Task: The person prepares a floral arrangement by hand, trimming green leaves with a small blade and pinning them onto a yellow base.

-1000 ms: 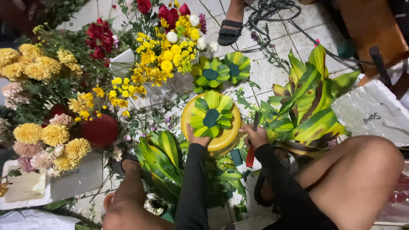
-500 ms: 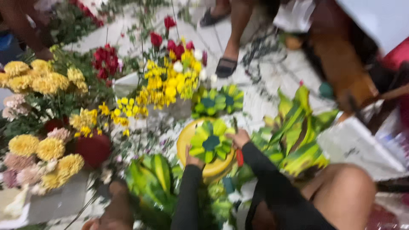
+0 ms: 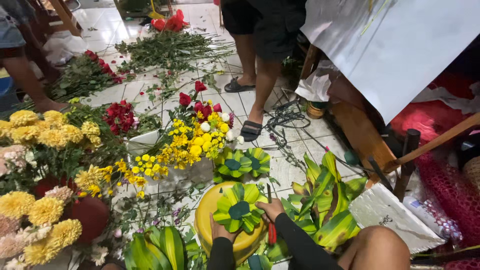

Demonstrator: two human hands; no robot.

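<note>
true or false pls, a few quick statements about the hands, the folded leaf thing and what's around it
1. Both hands hold a folded green leaf rosette on top of a yellow round block. True.
2. The right hand also grips a red-handled tool. True.
3. The left hand is picking up a red rose. False: it rests at the rosette's lower edge, on the block.
4. More finished rosettes lie on the floor beyond the block. True.
5. The big yellow flowers lie to the person's right. False: they are on the left.

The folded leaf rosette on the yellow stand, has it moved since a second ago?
No. The leaf rosette still sits on the yellow stand, with the two finished rosettes beyond it; the left hand and right hand remain at its edges.
</note>
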